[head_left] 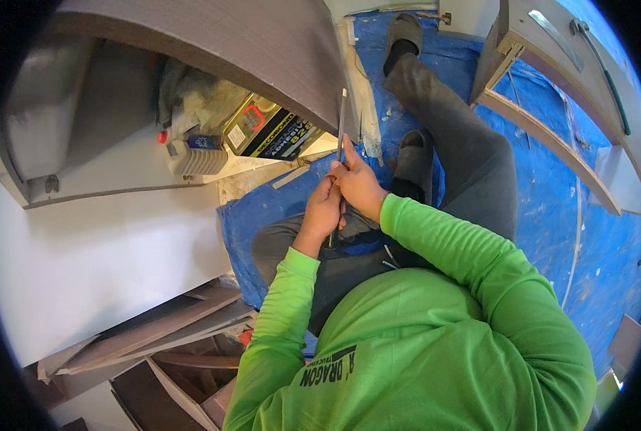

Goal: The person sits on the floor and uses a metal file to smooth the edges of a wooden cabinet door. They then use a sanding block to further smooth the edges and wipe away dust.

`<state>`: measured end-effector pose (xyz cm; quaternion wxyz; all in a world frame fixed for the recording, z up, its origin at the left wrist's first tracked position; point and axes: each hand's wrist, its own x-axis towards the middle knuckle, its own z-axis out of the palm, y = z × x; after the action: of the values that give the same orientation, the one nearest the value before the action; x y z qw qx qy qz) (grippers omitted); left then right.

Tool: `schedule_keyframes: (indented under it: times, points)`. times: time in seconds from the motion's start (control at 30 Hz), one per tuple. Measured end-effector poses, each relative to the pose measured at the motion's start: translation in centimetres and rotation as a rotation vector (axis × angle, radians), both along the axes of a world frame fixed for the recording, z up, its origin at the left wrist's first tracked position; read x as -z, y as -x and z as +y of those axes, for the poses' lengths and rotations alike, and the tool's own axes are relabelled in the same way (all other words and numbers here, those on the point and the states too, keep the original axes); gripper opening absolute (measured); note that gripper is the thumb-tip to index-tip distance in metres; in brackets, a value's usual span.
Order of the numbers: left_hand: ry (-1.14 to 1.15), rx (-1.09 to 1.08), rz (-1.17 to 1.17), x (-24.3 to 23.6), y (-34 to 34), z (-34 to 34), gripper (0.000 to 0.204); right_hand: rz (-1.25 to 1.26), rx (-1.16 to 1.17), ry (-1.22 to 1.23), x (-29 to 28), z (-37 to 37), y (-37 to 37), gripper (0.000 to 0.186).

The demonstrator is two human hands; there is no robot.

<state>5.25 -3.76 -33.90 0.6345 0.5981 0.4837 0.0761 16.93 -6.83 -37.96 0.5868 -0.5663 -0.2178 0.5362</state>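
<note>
Brown panel (234, 29) blocks left hand (322, 210) ahead; bottle (193, 159), tin (273, 131) crowd space beneath; room to pass between right leg (471, 154) and wooden frame (523, 117).

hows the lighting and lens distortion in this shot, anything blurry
Head view: black corners, and the wooden strip looks bowed, probably by the fisheye; head view: the cabinet's inside is dim, while the blue sheet pales toward the upper right; head view: the left hand, right hand and thin rod show no obvious motion blur.
</note>
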Motion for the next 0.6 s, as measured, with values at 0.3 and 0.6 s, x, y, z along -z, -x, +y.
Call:
schedule_keyframes:
  times: [0.3, 0.6]
  points:
    - [-0.031, 0.088, 0.080, -0.3, 0.6, 1.6, 0.033, 0.047, 0.034, 0.053, -0.7, 1.3, 0.4, 0.072]
    - [0.004, 0.041, -0.006, -4.9, 1.5, 0.7, 0.035, 0.063, -0.010, -0.068, -4.7, -0.1, 1.0, 0.074]
